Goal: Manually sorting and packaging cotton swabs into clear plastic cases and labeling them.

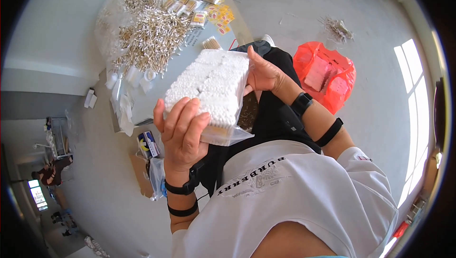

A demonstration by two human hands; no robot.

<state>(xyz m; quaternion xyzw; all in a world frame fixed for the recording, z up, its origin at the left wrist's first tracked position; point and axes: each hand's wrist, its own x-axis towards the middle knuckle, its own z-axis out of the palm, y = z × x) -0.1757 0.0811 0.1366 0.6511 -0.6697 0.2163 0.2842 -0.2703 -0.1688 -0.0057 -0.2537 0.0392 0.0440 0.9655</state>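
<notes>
Between my two hands is a clear plastic bag of cotton swabs (209, 84), packed tight with the white tips facing up. My left hand (183, 127) grips its near left side, fingers curled over the edge of the swabs. At the far right side my right hand (263, 72) supports the bag; its thumb sticks up, and its other fingers are partly hidden behind the plastic. A loose flap of the bag hangs at the near right corner. Just beyond the bag, a small bundle of swabs (212, 43) lies on the table.
The table (164, 94) bears a heap of loose cotton swabs (154, 34), several small swab packs (198, 19) and yellow cards (221, 16). A red plastic bag (325, 75) stands on the floor at right, with scattered sticks (338, 29) beyond. Boxes (149, 144) stand at lower left.
</notes>
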